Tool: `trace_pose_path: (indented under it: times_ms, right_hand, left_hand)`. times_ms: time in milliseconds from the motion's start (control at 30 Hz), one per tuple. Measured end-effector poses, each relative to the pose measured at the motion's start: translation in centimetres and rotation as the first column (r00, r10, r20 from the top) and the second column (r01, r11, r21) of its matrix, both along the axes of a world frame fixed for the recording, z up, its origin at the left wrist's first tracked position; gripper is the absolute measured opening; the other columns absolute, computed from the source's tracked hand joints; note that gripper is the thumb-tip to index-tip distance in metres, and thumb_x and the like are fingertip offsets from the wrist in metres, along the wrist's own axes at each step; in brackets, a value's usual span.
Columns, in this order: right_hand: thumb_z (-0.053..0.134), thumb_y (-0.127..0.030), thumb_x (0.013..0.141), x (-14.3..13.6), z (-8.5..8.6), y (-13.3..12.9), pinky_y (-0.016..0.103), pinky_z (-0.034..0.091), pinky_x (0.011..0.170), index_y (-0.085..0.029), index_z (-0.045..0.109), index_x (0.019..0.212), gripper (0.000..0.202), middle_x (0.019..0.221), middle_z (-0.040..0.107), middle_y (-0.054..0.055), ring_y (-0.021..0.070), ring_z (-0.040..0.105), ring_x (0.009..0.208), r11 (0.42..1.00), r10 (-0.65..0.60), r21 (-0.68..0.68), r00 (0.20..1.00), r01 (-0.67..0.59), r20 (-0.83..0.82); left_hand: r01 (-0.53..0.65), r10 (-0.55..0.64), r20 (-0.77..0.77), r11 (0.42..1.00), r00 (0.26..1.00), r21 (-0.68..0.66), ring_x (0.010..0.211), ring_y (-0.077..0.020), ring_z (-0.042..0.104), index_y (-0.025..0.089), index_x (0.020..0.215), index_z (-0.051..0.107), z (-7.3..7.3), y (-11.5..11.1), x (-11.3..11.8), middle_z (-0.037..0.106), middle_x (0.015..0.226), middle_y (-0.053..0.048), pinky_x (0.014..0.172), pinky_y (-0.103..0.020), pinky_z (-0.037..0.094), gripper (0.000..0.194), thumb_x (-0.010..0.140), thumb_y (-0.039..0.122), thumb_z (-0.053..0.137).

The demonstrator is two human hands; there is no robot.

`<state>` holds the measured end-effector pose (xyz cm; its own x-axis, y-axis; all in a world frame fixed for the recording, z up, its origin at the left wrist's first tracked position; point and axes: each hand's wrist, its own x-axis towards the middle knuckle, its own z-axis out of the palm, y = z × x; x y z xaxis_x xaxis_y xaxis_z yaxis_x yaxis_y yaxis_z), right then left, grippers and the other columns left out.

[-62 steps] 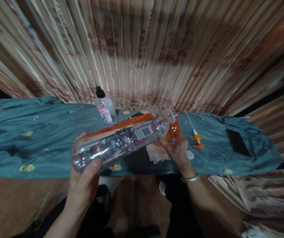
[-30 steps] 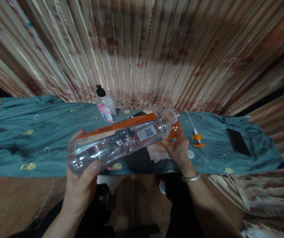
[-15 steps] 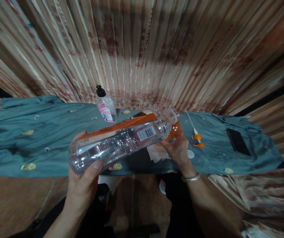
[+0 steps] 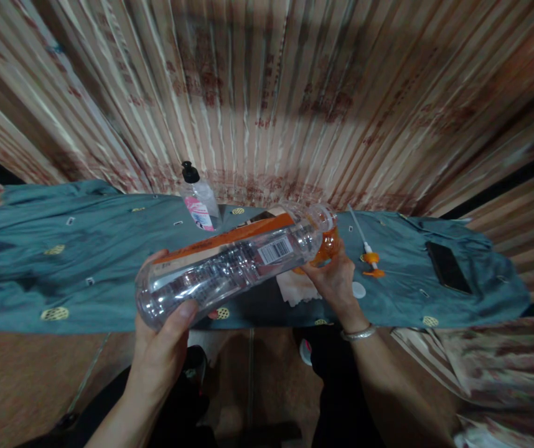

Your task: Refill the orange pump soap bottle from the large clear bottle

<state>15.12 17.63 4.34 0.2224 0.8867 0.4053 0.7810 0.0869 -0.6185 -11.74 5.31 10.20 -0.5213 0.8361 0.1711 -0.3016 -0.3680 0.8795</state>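
Note:
My left hand (image 4: 167, 339) is wrapped round the base of a large clear plastic bottle (image 4: 229, 267) with an orange-edged label and a barcode. The bottle is tipped, its open neck pointing right and slightly up in the picture. Around an orange bottle (image 4: 327, 247) my right hand (image 4: 337, 277) is closed; that bottle is partly hidden behind the clear one's neck and the fingers. Whether the two bottles touch I cannot tell. To the right of my right hand lies an orange pump top (image 4: 370, 258) with a long tube, and by the wrist a white round disc (image 4: 358, 290).
A clear bottle with a black pump (image 4: 200, 202) stands at the back of the green cloth-covered table (image 4: 108, 249). A black phone (image 4: 448, 267) lies at the right. Under my hands is a pale crumpled cloth or tissue (image 4: 295, 291). A pleated curtain (image 4: 248, 93) hangs behind.
The base of the clear bottle and my left hand have shifted slightly to the right. My right hand and the orange bottle look unmoved.

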Motion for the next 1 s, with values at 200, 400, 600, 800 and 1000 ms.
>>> trace_pose_path:
  times_ms: [200,400,600,800,1000]
  right_hand:
    - [0.086,-0.056,0.077,0.0,-0.1,0.0,0.052,0.072,0.089,-0.023,0.069,0.133,0.067,0.114,0.090,0.018,0.0418,0.089,0.104,1.000,0.014,-0.003,1.000,-0.014,-0.020]
    - [0.085,-0.066,0.077,0.2,-0.2,0.1,0.049,0.071,0.083,-0.022,0.067,0.128,0.070,0.110,0.089,0.019,0.0422,0.088,0.099,1.000,0.018,0.014,1.000,-0.018,-0.005]
    - [0.084,-0.065,0.079,0.1,-0.1,0.1,0.050,0.070,0.082,-0.025,0.065,0.128,0.066,0.109,0.089,0.017,0.0418,0.088,0.099,1.000,0.008,-0.004,1.000,-0.008,-0.013]
    - [0.085,-0.062,0.074,0.1,0.0,0.1,0.049,0.071,0.081,-0.022,0.067,0.125,0.067,0.109,0.088,0.019,0.0421,0.088,0.097,1.000,0.011,-0.007,1.000,-0.011,-0.026]
    - [0.085,-0.059,0.076,0.1,-0.3,0.2,0.050,0.070,0.082,-0.025,0.066,0.129,0.065,0.110,0.089,0.015,0.0396,0.088,0.096,1.000,0.015,0.016,0.999,-0.014,-0.031]
  left_hand:
    - [0.086,-0.086,-0.036,0.996,0.996,-0.001,0.084,-0.0212,0.086,0.036,0.138,0.082,-0.9,-0.2,-0.9,0.089,0.119,-0.002,0.061,-0.025,0.071,0.065,0.078,0.031,0.104]
    - [0.017,-0.017,-0.015,0.999,1.000,-0.034,0.081,-0.0244,0.085,0.030,0.133,0.082,-0.5,-0.3,-0.4,0.088,0.116,-0.004,0.052,-0.027,0.068,0.069,0.069,0.036,0.108]
    - [0.092,-0.093,-0.033,0.996,0.995,-0.021,0.085,-0.0223,0.084,0.037,0.140,0.080,-1.2,-0.4,-0.9,0.087,0.122,-0.002,0.057,-0.027,0.070,0.067,0.077,0.031,0.104]
    - [0.091,-0.091,-0.068,0.996,0.994,-0.005,0.089,-0.0248,0.085,0.040,0.142,0.080,-1.6,-0.5,-1.1,0.086,0.125,-0.003,0.060,-0.030,0.072,0.067,0.080,0.033,0.103]
    - [0.125,-0.123,-0.082,0.992,0.989,0.017,0.076,-0.0206,0.081,0.043,0.143,0.079,-1.7,-0.4,-1.1,0.086,0.124,-0.002,0.060,-0.033,0.073,0.066,0.082,0.031,0.101]
